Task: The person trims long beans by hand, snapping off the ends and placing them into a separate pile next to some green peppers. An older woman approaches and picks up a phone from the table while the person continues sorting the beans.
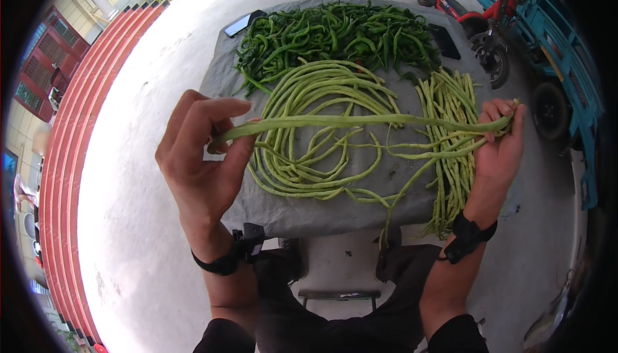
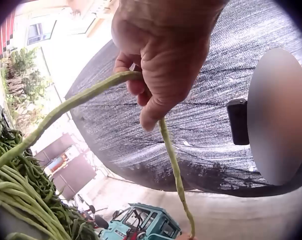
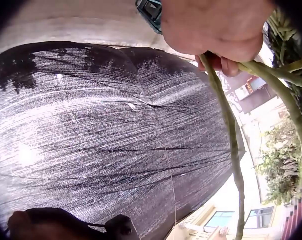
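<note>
A long green yardlong bean [image 1: 354, 121] stretches sideways between both hands, above the grey cloth. My left hand [image 1: 203, 143] pinches it near one end with curled fingers and thumb. In the left wrist view the bean passes through that hand [image 2: 166, 60] and hangs down on the other side. My right hand [image 1: 499, 147] grips the other end at the right, and bean strands trail from it. The right wrist view shows beans coming out under the right hand [image 3: 216, 30]. Below lies a loose coil of long beans [image 1: 267, 153], with a straight bundle of beans [image 1: 454, 192] beside it.
Green peppers [image 1: 335, 34] are heaped at the far side of the grey cloth [image 1: 399, 205]. A phone [image 1: 241, 24] lies at the far left and a dark flat device [image 1: 444, 42] at the far right. A red scooter [image 1: 457, 5] and blue cart [image 1: 553, 50] stand beyond.
</note>
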The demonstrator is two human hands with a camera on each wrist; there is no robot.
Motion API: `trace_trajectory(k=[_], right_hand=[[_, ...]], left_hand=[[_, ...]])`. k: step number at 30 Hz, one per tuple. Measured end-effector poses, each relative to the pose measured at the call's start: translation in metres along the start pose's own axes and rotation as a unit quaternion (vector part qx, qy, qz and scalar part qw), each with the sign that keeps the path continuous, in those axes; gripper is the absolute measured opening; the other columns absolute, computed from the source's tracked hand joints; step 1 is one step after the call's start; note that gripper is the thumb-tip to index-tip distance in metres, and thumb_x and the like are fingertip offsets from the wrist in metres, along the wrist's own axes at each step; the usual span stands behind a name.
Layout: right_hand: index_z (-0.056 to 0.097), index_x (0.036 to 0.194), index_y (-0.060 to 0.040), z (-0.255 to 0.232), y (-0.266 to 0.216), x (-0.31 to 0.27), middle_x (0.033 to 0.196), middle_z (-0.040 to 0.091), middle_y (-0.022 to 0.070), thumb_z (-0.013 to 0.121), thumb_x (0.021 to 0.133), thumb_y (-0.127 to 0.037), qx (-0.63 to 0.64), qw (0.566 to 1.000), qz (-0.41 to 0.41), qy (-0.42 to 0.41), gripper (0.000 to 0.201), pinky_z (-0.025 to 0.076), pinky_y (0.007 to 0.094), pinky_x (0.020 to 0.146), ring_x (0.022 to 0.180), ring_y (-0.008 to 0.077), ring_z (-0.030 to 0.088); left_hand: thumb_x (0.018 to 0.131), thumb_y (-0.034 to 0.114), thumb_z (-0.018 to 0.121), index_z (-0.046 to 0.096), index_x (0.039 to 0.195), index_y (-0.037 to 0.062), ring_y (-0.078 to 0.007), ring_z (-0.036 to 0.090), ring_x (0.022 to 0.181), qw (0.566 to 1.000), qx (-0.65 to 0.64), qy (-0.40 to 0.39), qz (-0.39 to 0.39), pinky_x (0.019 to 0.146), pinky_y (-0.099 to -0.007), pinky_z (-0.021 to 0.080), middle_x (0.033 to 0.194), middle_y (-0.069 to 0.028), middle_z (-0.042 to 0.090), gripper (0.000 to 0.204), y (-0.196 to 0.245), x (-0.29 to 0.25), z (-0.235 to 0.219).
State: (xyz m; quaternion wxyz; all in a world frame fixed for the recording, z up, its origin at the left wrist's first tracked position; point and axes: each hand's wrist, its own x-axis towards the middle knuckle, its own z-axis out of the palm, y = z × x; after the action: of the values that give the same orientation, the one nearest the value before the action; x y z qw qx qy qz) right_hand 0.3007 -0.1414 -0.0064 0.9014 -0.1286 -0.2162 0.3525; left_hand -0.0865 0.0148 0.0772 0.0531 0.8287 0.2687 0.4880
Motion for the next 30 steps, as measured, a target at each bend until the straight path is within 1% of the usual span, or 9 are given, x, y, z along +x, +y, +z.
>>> trace_trajectory(k=[8, 11, 12, 14, 17, 20, 23, 26, 30], right_hand=[[0.054, 0.100, -0.0058, -0.004, 0.009, 0.003, 0.090, 0.053, 0.0053, 0.050, 0.114, -0.033, 0.051, 0.998, 0.046, -0.009, 0.031, 0.038, 0.0331, 0.063, 0.079, 0.0169, 0.045], [0.053, 0.100, -0.0065, -0.011, 0.010, 0.004, 0.089, 0.052, 0.0050, 0.049, 0.115, -0.033, 0.059, 0.995, 0.075, -0.005, 0.031, 0.039, 0.0340, 0.065, 0.079, 0.0166, 0.045], [0.053, 0.099, -0.0068, -0.012, 0.012, 0.003, 0.088, 0.051, 0.0048, 0.049, 0.115, -0.033, 0.056, 0.995, 0.084, 0.004, 0.031, 0.040, 0.0342, 0.066, 0.079, 0.0165, 0.045], [0.052, 0.099, -0.0077, -0.012, 0.023, 0.002, 0.087, 0.051, 0.0039, 0.050, 0.115, -0.033, -0.026, 0.996, 0.057, 0.056, 0.030, 0.041, 0.0339, 0.067, 0.078, 0.0163, 0.046], [0.052, 0.098, -0.0090, -0.004, 0.036, -0.001, 0.085, 0.050, 0.0026, 0.051, 0.114, -0.034, -0.103, 0.987, 0.043, 0.117, 0.030, 0.042, 0.0334, 0.068, 0.076, 0.0158, 0.046], [0.052, 0.098, -0.0101, 0.004, 0.041, -0.003, 0.084, 0.051, 0.0019, 0.053, 0.114, -0.034, -0.148, 0.979, 0.042, 0.137, 0.029, 0.042, 0.0333, 0.068, 0.074, 0.0153, 0.046], [0.052, 0.098, -0.0105, 0.002, 0.042, -0.002, 0.083, 0.049, 0.0010, 0.054, 0.113, -0.034, -0.152, 0.979, 0.049, 0.130, 0.028, 0.042, 0.0328, 0.067, 0.072, 0.0140, 0.045], [0.053, 0.098, -0.0105, -0.007, 0.040, -0.001, 0.080, 0.046, -0.0007, 0.054, 0.113, -0.035, -0.112, 0.988, 0.077, 0.069, 0.029, 0.041, 0.0310, 0.064, 0.069, 0.0118, 0.042], [0.054, 0.100, -0.0090, -0.002, 0.037, -0.002, 0.076, 0.042, -0.0018, 0.050, 0.115, -0.035, -0.055, 0.993, 0.099, 0.029, 0.030, 0.039, 0.0267, 0.056, 0.063, 0.0089, 0.040]], left_hand=[[0.075, 0.000, 0.091, 0.075, 0.099, 0.0067, -0.0077, 0.059, 0.070, 0.982, 0.094, 0.161, 0.044, 0.056, -0.0237, 0.045, 0.086, -0.0017, 0.064, 0.030, -0.001, 0.000, -0.006], [0.076, -0.005, 0.086, 0.073, 0.102, 0.0082, -0.0102, 0.059, 0.072, 0.998, 0.058, 0.000, -0.025, 0.060, -0.0259, 0.046, 0.086, -0.0021, 0.063, 0.032, -0.003, 0.002, -0.011], [0.075, -0.004, 0.085, 0.072, 0.107, 0.0095, -0.0126, 0.063, 0.074, 0.987, 0.037, -0.101, -0.119, 0.063, -0.0307, 0.050, 0.086, -0.0024, 0.066, 0.037, -0.006, -0.002, -0.013], [0.075, -0.004, 0.084, 0.070, 0.114, 0.0076, -0.0119, 0.060, 0.074, 0.947, 0.057, -0.271, -0.162, 0.065, -0.0302, 0.048, 0.084, 0.0012, 0.067, 0.044, -0.032, -0.011, -0.004], [0.073, 0.000, 0.087, 0.069, 0.120, 0.0081, -0.0130, 0.063, 0.077, 0.887, 0.045, -0.410, -0.209, 0.070, -0.0313, 0.050, 0.089, 0.0018, 0.071, 0.051, -0.082, -0.028, 0.021], [0.072, 0.009, 0.092, 0.068, 0.124, 0.0102, -0.0207, 0.071, 0.085, 0.876, -0.069, -0.426, -0.214, 0.078, -0.0364, 0.055, 0.092, -0.0031, 0.074, 0.056, -0.105, -0.042, 0.029], [0.079, 0.011, 0.088, 0.069, 0.121, 0.0086, -0.0207, 0.071, 0.088, 0.891, -0.212, -0.360, -0.181, 0.080, -0.0368, 0.056, 0.094, -0.0044, 0.075, 0.046, -0.100, -0.041, 0.031], [0.082, 0.007, 0.083, 0.073, 0.116, 0.0097, -0.0212, 0.071, 0.088, 0.886, -0.224, -0.334, -0.231, 0.081, -0.0374, 0.056, 0.097, -0.0052, 0.075, 0.035, -0.087, -0.037, 0.042], [0.082, 0.005, 0.077, 0.076, 0.102, 0.0116, -0.0253, 0.071, 0.086, 0.926, -0.059, -0.339, -0.154, 0.078, -0.0389, 0.055, 0.095, -0.0057, 0.074, 0.021, -0.073, -0.038, 0.070]])
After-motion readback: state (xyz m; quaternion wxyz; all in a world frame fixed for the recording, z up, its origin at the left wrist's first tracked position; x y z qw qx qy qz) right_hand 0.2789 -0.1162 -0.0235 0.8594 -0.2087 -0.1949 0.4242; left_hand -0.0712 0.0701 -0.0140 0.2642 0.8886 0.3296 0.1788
